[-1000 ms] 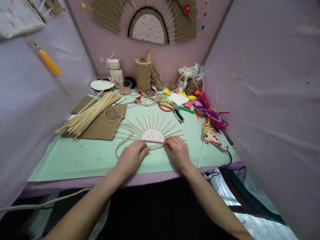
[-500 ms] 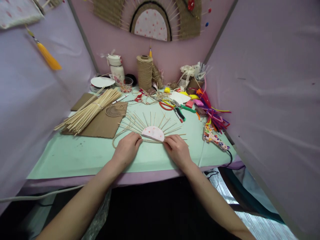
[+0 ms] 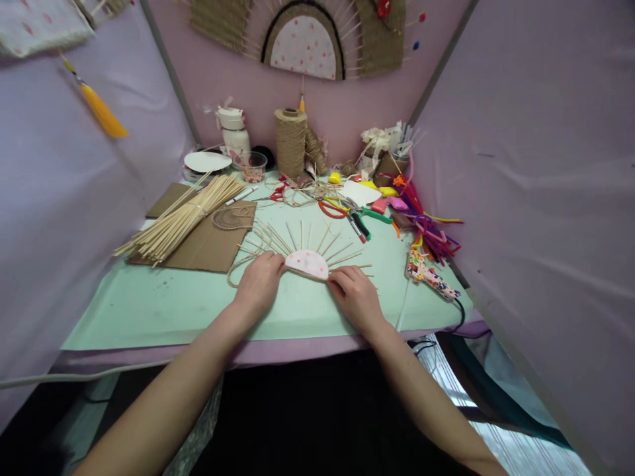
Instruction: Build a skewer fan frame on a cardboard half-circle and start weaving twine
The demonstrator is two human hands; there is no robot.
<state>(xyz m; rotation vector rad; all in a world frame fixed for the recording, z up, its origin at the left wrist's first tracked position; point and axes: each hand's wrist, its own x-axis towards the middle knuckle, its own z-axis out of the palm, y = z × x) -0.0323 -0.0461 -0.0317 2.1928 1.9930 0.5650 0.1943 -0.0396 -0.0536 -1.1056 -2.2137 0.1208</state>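
Note:
A half-circle of white fabric with pink spots (image 3: 307, 264) lies on the table, thin wooden sticks (image 3: 325, 239) fanning out from its curved edge. Along its straight lower edge runs a strand of jute twine (image 3: 308, 275). My left hand (image 3: 260, 281) pinches the twine at the left corner of the half-circle. At the right corner, the fingers of my right hand (image 3: 354, 295) are closed on the twine too. A loose loop of the twine curls out beyond my left hand.
A bundle of sticks (image 3: 191, 221) lies on cardboard (image 3: 213, 248) at the left. Pliers (image 3: 360, 221), scissors (image 3: 278, 192) and pipe cleaners (image 3: 426, 228) lie behind and right. A patterned glue gun (image 3: 430, 274) rests at the right. Twine spools (image 3: 290, 142) and a bottle (image 3: 235, 139) stand at the back.
My left hand has moved up and in to the half-circle's left corner. The twine, which hung a little below the straight edge, now lies against it. The view has shifted slightly.

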